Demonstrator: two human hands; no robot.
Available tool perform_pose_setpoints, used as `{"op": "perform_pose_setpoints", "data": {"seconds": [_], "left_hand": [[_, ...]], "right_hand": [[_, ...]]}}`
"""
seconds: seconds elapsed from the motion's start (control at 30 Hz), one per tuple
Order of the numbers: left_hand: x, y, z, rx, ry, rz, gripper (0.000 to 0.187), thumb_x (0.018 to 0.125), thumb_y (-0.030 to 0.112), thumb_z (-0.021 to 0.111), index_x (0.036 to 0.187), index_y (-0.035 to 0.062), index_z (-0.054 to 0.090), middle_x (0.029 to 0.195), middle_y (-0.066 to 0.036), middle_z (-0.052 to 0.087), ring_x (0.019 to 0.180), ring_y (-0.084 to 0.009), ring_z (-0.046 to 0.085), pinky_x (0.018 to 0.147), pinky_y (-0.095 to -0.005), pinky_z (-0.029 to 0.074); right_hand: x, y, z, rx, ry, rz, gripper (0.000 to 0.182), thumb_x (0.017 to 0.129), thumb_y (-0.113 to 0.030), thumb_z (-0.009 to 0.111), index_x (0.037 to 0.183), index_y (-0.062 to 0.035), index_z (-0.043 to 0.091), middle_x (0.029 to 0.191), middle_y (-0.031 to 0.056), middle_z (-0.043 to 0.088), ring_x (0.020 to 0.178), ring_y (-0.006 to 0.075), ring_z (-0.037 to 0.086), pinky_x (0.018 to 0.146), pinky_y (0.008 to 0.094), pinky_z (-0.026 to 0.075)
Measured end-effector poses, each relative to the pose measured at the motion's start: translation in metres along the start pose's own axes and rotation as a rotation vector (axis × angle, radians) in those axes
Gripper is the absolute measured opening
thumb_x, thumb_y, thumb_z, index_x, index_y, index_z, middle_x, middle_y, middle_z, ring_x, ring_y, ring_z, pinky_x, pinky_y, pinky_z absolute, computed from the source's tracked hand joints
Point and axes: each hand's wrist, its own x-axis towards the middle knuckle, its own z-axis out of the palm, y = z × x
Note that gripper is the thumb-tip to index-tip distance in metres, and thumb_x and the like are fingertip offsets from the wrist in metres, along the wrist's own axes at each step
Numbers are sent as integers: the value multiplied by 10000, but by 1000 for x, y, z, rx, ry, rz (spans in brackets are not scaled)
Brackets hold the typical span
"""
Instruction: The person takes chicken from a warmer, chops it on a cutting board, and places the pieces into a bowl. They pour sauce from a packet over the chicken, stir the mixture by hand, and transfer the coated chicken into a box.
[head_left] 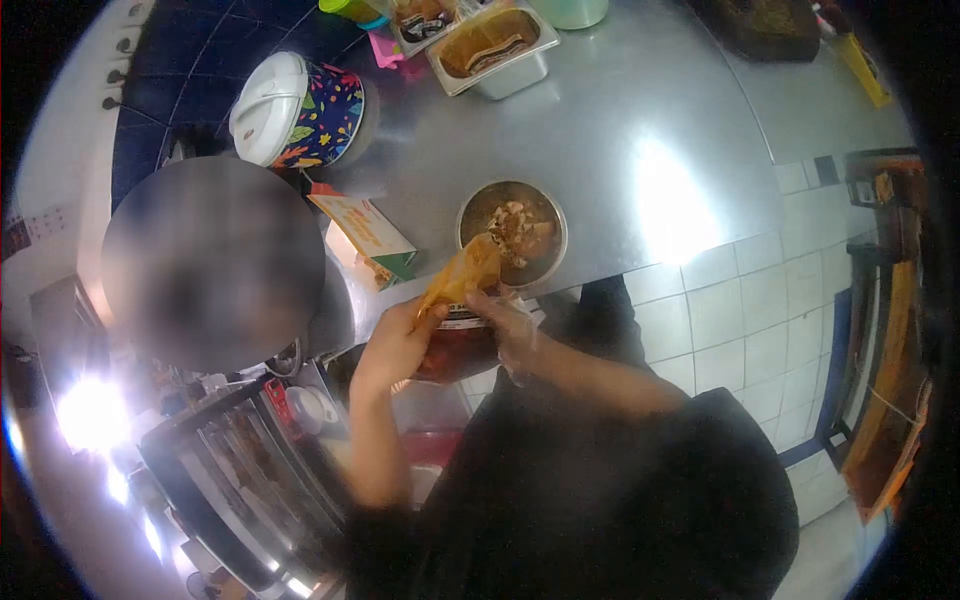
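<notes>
A person's 2 hands grip an amber plastic bag (470, 270) at the near edge of a stainless-steel counter (600, 120), seen from above. The left hand (392, 345) grasps the bag's left side, its thumb near a white label with dark print; the right hand (508, 325) grasps the opposite side, with clear plastic showing around it. The bag's yellowish upper end leans over the near rim of a round metal bowl (561, 235), while its dark red lower part hangs below the hands. Inside the bowl lies brownish food (515, 230) with pale pieces on top; whether the bag touches the rim is hard to tell. To the left of the bowl, a printed carton (365, 225) lies tilted on the counter. Farther back stand a white-lidded canister (330, 115) patterned with colourful leaves and a rectangular metal pan (515, 78) with brown contents.
</notes>
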Motion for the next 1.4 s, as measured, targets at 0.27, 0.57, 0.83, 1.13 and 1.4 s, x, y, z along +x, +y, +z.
{"op": "perform_pose_setpoints", "data": {"seconds": [0.27, 0.57, 0.83, 1.13, 1.4], "left_hand": [[9, -12, 2, 52, -77, -96, 354, 998, 317, 546, 1136, 1, 626, 724, -97, 618, 640, -175, 551, 639, -344, 472], [11, -11, 5, 129, -55, 4, 361, 999, 331, 545, 1088, -7, 634, 648, -69, 576, 590, -160, 544, 571, -343, 470], [11, -7, 6, 99, -31, -24, 362, 1000, 330, 547, 1035, -19, 635, 646, -68, 588, 564, -147, 550, 532, -330, 469], [12, -4, 6, 137, -46, 20, 362, 996, 336, 554, 1012, -16, 637, 626, -68, 560, 563, -150, 518, 551, -337, 433], [11, 8, 4, 88, -94, -126, 360, 996, 334, 552, 1016, -12, 650, 653, -71, 584, 615, -151, 509, 609, -340, 445]], "right_hand": [[-7, -4, 4, -93, 115, -67, 440, 895, -194, 699, 1275, -51, 530, 1217, 76, 580, 1126, 191, 558, 966, 369, 454], [-7, -6, -3, 36, 70, 60, 451, 890, -212, 712, 1271, -49, 535, 1232, 68, 584, 1146, 195, 557, 974, 378, 461], [-4, 0, -6, 67, 16, 29, 454, 893, -236, 713, 1267, -48, 538, 1184, 60, 607, 1119, 188, 569, 963, 378, 475], [2, 5, -22, 38, 140, 179, 454, 904, -288, 695, 1263, -62, 532, 1169, 69, 607, 1058, 188, 601, 910, 375, 500], [19, 11, -31, 66, 54, 60, 473, 934, -330, 638, 1301, -85, 466, 1157, 83, 591, 1059, 200, 596, 935, 371, 483]]}}
